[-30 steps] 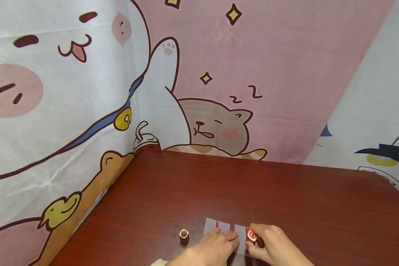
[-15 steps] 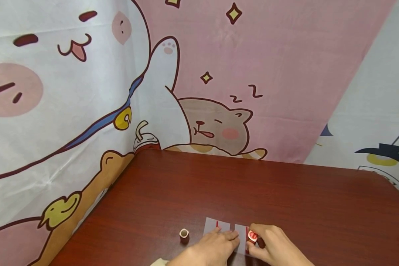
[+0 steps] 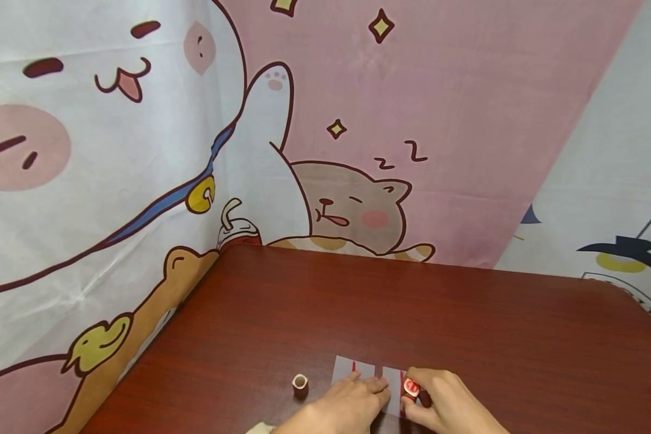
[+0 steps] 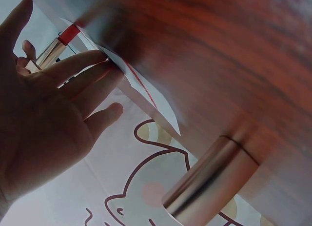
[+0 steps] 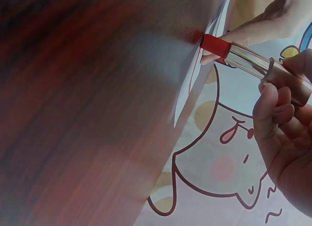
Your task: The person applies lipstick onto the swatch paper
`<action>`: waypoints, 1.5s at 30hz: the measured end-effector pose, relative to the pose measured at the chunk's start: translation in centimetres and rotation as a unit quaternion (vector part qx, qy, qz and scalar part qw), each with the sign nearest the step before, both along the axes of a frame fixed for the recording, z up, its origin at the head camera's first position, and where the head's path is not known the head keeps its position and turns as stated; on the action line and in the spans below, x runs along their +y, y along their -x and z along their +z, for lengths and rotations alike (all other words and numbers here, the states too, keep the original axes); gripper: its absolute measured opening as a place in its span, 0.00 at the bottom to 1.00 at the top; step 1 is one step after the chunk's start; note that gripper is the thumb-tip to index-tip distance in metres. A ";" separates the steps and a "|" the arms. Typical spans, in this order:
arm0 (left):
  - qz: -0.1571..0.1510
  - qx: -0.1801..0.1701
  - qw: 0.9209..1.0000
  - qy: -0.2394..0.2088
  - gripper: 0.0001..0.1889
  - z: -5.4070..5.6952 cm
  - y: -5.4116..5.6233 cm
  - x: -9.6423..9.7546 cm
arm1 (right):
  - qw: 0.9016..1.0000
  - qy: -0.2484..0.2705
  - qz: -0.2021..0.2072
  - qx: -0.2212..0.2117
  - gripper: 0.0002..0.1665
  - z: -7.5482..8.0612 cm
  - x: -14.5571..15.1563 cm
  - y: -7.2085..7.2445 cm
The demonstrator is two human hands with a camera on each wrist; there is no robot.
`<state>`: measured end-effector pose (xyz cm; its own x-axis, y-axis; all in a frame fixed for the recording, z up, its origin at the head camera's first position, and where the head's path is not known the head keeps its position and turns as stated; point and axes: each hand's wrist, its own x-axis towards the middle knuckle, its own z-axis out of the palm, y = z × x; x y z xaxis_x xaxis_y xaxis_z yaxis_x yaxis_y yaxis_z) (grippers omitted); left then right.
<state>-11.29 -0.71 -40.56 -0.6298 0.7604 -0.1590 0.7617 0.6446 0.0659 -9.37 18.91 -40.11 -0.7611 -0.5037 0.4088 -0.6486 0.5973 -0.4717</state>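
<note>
Paper [image 3: 344,369] partly hidden beneath left fingers [image 3: 378,384]

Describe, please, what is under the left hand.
Under the left hand is pale paper, with a red mark showing beyond the fingers. In the head view, the paper beneath the hand is covered.

Head view evenly lit, fairly sharp; wrist views dimmer, the tabletop [image 5: 73,138] blurred with pale glare

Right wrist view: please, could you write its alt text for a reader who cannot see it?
A right hand grips a gold metallic lipstick, its red tip at thin white paper on a reddish-brown wood-grain table. A left hand shows beyond it, before a pale cartoon-printed backdrop.
</note>
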 end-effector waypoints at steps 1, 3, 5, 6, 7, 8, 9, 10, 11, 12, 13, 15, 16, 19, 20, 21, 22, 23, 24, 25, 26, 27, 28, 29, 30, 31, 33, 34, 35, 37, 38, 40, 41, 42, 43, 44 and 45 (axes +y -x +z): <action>0.001 -0.001 1.000 0.000 0.36 0.0 0.0 0.0 | 1.000 0.001 0.000 0.001 0.18 0.0 0.0 0.0; 0.002 -0.003 1.000 0.000 0.36 0.0 0.0 0.0 | 1.000 0.001 -0.001 0.007 0.18 -0.1 0.0 0.0; 0.003 -0.002 1.000 0.000 0.36 0.0 0.0 0.0 | 1.000 0.001 -0.001 0.012 0.18 -0.1 0.0 0.0; 0.004 -0.002 1.000 0.000 0.36 0.0 0.0 0.0 | 1.000 0.000 -0.001 0.014 0.18 -0.1 0.0 0.1; 0.004 -0.002 1.000 0.000 0.36 0.0 0.0 0.1 | 1.000 0.000 -0.001 0.016 0.18 -0.1 0.0 0.1; 0.005 -0.003 1.000 0.000 0.36 0.0 -0.1 0.0 | 1.000 -0.001 -0.001 0.016 0.18 -0.1 0.0 0.1; 0.005 -0.003 1.000 -0.001 0.36 0.0 -0.1 0.0 | 1.000 -0.001 -0.001 0.015 0.18 -0.1 0.0 0.1; 0.005 -0.004 1.000 -0.001 0.36 0.0 0.0 0.0 | 1.000 -0.001 -0.001 0.015 0.18 -0.1 0.0 0.1; 0.004 -0.005 1.000 -0.001 0.36 0.0 0.0 0.0 | 1.000 -0.001 -0.001 0.015 0.18 -0.1 0.0 0.1; 0.004 -0.006 1.000 -0.002 0.36 0.0 0.0 0.0 | 1.000 -0.002 -0.001 0.016 0.18 -0.2 0.0 0.1; 0.004 -0.006 1.000 -0.002 0.36 0.0 0.0 0.0 | 1.000 -0.001 -0.002 0.016 0.18 -0.2 0.0 0.1; 0.003 -0.005 1.000 -0.002 0.36 0.0 0.0 0.0 | 1.000 -0.001 -0.001 0.016 0.19 -0.2 0.0 0.1; 0.002 -0.003 1.000 -0.003 0.36 0.0 0.0 0.0 | 1.000 -0.001 -0.002 0.017 0.19 -0.2 0.0 0.1; 0.001 0.005 1.000 -0.004 0.36 0.0 -0.1 0.0 | 1.000 0.000 -0.001 0.020 0.19 -0.2 -0.1 0.1; 0.000 0.007 1.000 -0.003 0.36 -0.1 -0.1 0.0 | 1.000 -0.001 -0.001 0.020 0.19 -0.2 -0.1 0.1; 0.000 0.010 1.000 -0.003 0.36 -0.1 -0.1 0.0 | 1.000 -0.001 -0.002 0.022 0.19 -0.2 -0.1 0.1; 0.000 0.012 1.000 -0.003 0.36 -0.1 -0.1 0.0 | 1.000 -0.001 -0.002 0.021 0.19 -0.2 -0.1 0.1; 0.000 0.014 1.000 -0.003 0.36 -0.1 -0.1 0.0 | 1.000 -0.001 -0.002 0.020 0.19 -0.2 -0.1 0.1; 0.000 0.015 1.000 -0.003 0.36 -0.1 -0.1 0.0 | 1.000 -0.001 -0.002 0.019 0.19 -0.2 -0.1 0.1; -0.001 0.016 1.000 -0.004 0.36 -0.1 -0.1 0.0 | 1.000 -0.001 -0.002 0.018 0.18 -0.2 -0.1 0.1; -0.001 0.017 1.000 -0.005 0.36 -0.1 -0.1 0.0 | 1.000 -0.001 -0.002 0.016 0.18 -0.1 -0.1 0.1; -0.001 0.018 1.000 -0.005 0.36 -0.1 -0.1 0.0 | 1.000 -0.001 -0.002 0.015 0.18 -0.1 -0.1 0.1; -0.001 0.019 1.000 -0.005 0.36 -0.1 -0.1 -0.1 | 1.000 -0.001 -0.002 0.015 0.18 -0.1 -0.1 0.0; -0.002 0.018 1.000 -0.006 0.36 -0.1 -0.1 -0.1 | 1.000 -0.002 -0.002 0.014 0.18 -0.1 -0.1 0.0; -0.001 0.016 1.000 -0.006 0.36 -0.1 -0.1 -0.1 | 1.000 -0.002 -0.003 0.013 0.18 -0.1 -0.1 0.0; -0.001 0.014 1.000 -0.007 0.36 -0.1 -0.1 -0.1 | 1.000 -0.002 -0.003 0.013 0.18 -0.1 -0.1 0.0; 0.000 0.009 1.000 -0.008 0.36 -0.1 -0.1 -0.1 | 1.000 -0.003 -0.005 0.010 0.17 -0.1 -0.1 0.0; 0.000 0.006 1.000 -0.008 0.36 0.0 -0.1 -0.1 | 1.000 -0.002 -0.005 0.007 0.17 -0.1 -0.1 0.0; 0.000 0.004 1.000 -0.008 0.36 0.0 -0.1 -0.1 | 1.000 -0.002 -0.004 0.002 0.17 -0.1 -0.1 0.0; 0.000 0.002 1.000 -0.008 0.36 0.0 -0.1 -0.1 | 1.000 -0.001 -0.005 -0.004 0.17 -0.1 -0.1 0.0; 0.000 0.002 1.000 -0.007 0.36 0.0 -0.1 -0.1 | 1.000 0.000 -0.004 -0.009 0.17 0.0 -0.1 0.0; 0.001 0.002 1.000 -0.005 0.36 0.0 -0.1 0.0 | 1.000 0.002 -0.002 -0.013 0.16 0.0 0.0 -0.1; 0.001 0.003 1.000 -0.005 0.36 0.0 -0.1 0.0 | 1.000 0.002 -0.002 -0.014 0.16 0.0 0.0 -0.1; 0.001 0.003 1.000 -0.005 0.36 0.0 -0.1 0.0 | 1.000 0.003 -0.003 -0.013 0.16 0.0 0.0 -0.1; 0.001 0.004 1.000 -0.004 0.36 0.0 -0.1 0.0 | 1.000 0.003 -0.002 -0.014 0.16 0.0 0.0 -0.1; 0.001 0.005 1.000 -0.004 0.36 0.0 -0.1 0.0 | 1.000 0.004 -0.002 -0.014 0.16 0.0 0.0 -0.1; 0.001 0.006 1.000 -0.004 0.36 0.1 -0.1 0.0 | 1.000 0.005 -0.002 -0.014 0.16 0.0 0.0 -0.1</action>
<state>-11.16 -0.71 -40.50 -0.6333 0.7602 -0.1447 0.7611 0.6457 0.0615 -9.28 18.89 -40.08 -0.7738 -0.4974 0.3922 -0.6333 0.5947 -0.4953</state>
